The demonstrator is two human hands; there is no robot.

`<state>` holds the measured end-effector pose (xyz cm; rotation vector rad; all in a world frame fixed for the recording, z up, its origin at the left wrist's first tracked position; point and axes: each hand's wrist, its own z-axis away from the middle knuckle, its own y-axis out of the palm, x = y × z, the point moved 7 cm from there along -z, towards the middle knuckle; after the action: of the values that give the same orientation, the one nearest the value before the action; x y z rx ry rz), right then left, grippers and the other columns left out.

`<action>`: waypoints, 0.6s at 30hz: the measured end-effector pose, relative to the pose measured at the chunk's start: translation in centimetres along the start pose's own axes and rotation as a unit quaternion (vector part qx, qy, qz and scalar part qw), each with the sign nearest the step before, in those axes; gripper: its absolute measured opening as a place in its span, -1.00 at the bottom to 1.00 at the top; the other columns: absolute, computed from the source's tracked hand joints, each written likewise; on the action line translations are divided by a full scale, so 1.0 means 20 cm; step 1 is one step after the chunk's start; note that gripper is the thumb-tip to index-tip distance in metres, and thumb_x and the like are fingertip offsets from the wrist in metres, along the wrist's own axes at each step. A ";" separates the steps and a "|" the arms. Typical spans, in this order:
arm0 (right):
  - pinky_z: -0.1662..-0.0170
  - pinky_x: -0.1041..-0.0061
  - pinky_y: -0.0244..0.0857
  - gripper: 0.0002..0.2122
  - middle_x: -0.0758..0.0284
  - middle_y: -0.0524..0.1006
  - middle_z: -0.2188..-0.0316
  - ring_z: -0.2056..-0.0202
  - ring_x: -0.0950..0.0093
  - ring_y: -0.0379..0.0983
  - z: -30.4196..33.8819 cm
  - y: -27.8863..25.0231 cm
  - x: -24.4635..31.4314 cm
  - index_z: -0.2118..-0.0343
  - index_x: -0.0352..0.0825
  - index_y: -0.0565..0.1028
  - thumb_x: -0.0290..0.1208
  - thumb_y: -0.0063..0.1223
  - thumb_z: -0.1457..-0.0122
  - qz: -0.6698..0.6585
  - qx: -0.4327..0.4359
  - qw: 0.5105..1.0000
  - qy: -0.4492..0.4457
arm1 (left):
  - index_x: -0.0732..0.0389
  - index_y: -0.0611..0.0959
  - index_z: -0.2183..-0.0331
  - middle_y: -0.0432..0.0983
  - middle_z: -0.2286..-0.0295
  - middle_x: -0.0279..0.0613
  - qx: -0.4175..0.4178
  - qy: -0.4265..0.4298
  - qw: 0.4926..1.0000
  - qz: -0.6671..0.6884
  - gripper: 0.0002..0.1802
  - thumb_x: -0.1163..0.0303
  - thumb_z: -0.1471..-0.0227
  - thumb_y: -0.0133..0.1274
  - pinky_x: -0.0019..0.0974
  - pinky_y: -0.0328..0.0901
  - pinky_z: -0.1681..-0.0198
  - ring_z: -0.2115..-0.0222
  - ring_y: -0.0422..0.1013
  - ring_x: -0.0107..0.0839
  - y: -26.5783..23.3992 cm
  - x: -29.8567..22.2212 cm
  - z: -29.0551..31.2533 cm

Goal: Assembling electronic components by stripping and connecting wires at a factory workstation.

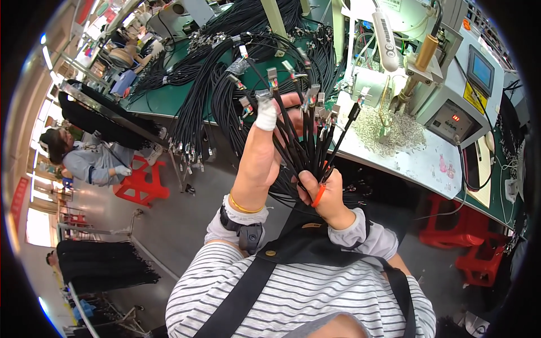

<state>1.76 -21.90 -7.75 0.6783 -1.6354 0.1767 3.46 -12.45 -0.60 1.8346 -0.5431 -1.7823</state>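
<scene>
The right hand point(329, 197) clenches a gathered bundle of thin black connector-tipped cables point(307, 143) while the left hand point(265, 149) fingers their fanned tips, many more heaped on the green workbench point(163, 98).

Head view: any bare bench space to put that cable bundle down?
Bare white bench top between the scrap pile and the grey control box. Green mat is partly bare left of the black cable heap. Both hands grip the cable bundle.

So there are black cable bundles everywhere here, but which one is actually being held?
The upright bundle of black cables in mid-picture: the right hand grips its base and the left hand fingers its connector ends. The other bundles lie or hang on the green bench.
</scene>
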 end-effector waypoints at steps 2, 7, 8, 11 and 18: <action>0.77 0.73 -0.03 -0.80 0.42 0.29 0.85 0.84 0.69 0.15 0.00 0.01 0.00 0.56 -0.42 0.41 -0.40 -0.12 -0.08 -0.003 0.009 1.000 -0.002 | 0.33 0.32 0.10 0.42 0.33 -0.16 0.038 0.072 0.996 -0.037 -0.43 0.09 0.05 -0.13 -0.38 0.28 0.23 0.31 0.39 -0.40 0.06 0.00 -0.01; 0.78 0.72 -0.03 -0.80 0.42 0.29 0.85 0.84 0.68 0.15 0.00 0.02 0.00 0.56 -0.41 0.41 -0.39 -0.12 -0.08 -0.002 0.026 1.000 -0.008 | 0.34 0.29 0.08 0.37 0.25 -0.16 0.058 0.042 0.989 -0.130 -0.41 0.11 0.04 -0.05 -0.35 0.26 0.19 0.25 0.36 -0.37 0.07 0.00 0.00; 0.78 0.72 -0.03 -0.80 0.42 0.29 0.85 0.84 0.68 0.15 0.00 0.02 0.00 0.56 -0.41 0.41 -0.39 -0.12 -0.08 0.001 0.027 1.000 -0.009 | 0.34 0.29 0.08 0.37 0.25 -0.16 0.059 0.041 0.989 -0.130 -0.41 0.11 0.04 -0.05 -0.35 0.26 0.19 0.25 0.36 -0.37 0.07 0.00 0.00; 0.78 0.71 -0.03 -0.80 0.42 0.29 0.85 0.84 0.68 0.15 0.00 0.01 0.01 0.56 -0.42 0.41 -0.40 -0.13 -0.08 -0.011 0.017 1.000 -0.007 | 0.35 0.28 0.07 0.39 0.26 -0.15 0.103 0.039 0.970 -0.219 -0.39 0.39 0.19 0.12 -0.36 0.25 0.17 0.27 0.37 -0.39 0.10 -0.01 0.04; 0.78 0.71 -0.03 -0.81 0.43 0.29 0.85 0.84 0.68 0.15 0.00 0.01 0.01 0.57 -0.42 0.40 -0.43 -0.14 -0.09 -0.011 0.024 1.000 0.003 | 0.36 0.31 0.10 0.42 0.32 -0.20 0.060 0.022 0.983 -0.170 -0.35 0.61 0.35 0.13 -0.42 0.24 0.17 0.29 0.37 -0.46 0.11 -0.02 0.03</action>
<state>1.64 -21.86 -7.54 0.7312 -1.6221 0.2020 3.00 -13.97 1.17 2.1496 -0.3412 -1.9559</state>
